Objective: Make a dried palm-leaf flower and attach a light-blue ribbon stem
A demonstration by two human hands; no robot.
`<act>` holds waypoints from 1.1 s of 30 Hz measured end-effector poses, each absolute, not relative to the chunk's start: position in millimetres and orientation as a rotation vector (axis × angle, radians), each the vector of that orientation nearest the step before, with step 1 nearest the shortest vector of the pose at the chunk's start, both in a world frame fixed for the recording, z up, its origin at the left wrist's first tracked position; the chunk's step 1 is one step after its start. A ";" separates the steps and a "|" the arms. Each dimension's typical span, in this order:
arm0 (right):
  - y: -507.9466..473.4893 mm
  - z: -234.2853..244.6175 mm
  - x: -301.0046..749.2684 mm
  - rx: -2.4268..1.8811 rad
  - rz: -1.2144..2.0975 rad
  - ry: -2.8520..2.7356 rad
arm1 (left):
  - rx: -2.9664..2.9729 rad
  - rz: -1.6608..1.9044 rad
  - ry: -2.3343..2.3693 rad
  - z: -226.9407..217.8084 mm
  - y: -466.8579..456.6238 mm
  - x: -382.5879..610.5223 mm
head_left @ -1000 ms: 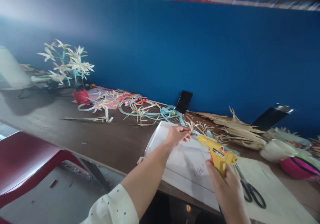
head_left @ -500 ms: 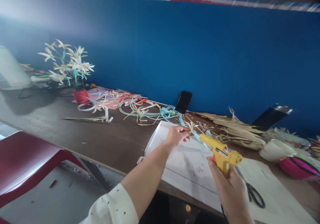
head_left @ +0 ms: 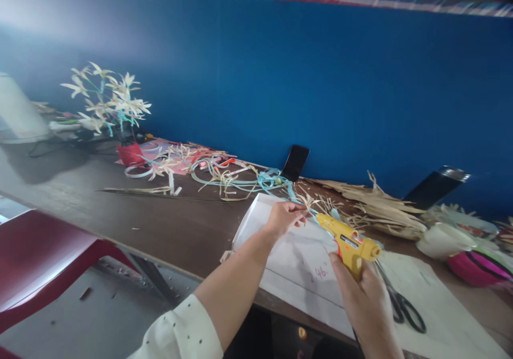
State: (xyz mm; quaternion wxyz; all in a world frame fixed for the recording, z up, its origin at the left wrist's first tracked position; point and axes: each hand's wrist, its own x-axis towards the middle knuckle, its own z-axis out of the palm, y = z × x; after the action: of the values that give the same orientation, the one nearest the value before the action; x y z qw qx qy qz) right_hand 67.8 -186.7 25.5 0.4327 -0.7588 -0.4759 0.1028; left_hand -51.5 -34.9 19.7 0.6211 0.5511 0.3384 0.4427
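My left hand [head_left: 285, 216] is closed in a pinch on a small flower of pale dried strips [head_left: 308, 201], above a white box lid [head_left: 296, 252]. In my right hand [head_left: 363, 295] is a yellow hot glue gun [head_left: 348, 241], my fingers wrapped round its handle. Its nozzle points left and lies close to the flower and my left fingertips; whether it touches cannot be made out. Light blue ribbon [head_left: 291, 190] runs behind my left hand. Black-handled scissors [head_left: 406, 310] lie to the right of the glue gun, on a white sheet [head_left: 441, 305].
A phone [head_left: 295, 162] leans on the blue partition [head_left: 256, 81]. Dried husks [head_left: 377, 204], a dark tumbler [head_left: 435, 188], a white cup [head_left: 444, 240] and a pink pouch [head_left: 476, 267] stand at right. Finished flowers in a red pot [head_left: 130, 155] are at left, near a red chair [head_left: 48, 263].
My right hand has brought the glue gun slightly left and up, its nozzle closer to the flower. More of the scissors shows. My left hand has barely moved.
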 end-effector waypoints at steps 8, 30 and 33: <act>-187.1 26.1 66.3 -1.950 0.249 -1.155 | 1.277 1.019 0.760 17.1 -33.2 -50.2; -186.5 25.7 67.1 -2.009 0.200 -1.167 | 1.297 0.983 0.834 22.9 -36.5 -53.8; -186.8 25.5 68.0 -1.999 0.205 -1.179 | 1.272 0.984 0.818 21.1 -35.8 -53.5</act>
State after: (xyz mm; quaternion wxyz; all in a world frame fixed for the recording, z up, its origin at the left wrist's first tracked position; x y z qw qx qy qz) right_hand 68.0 -186.8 25.5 0.3947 -0.7884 -0.4649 0.0809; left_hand -53.5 -35.8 21.1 0.6199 0.5532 0.3556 0.4280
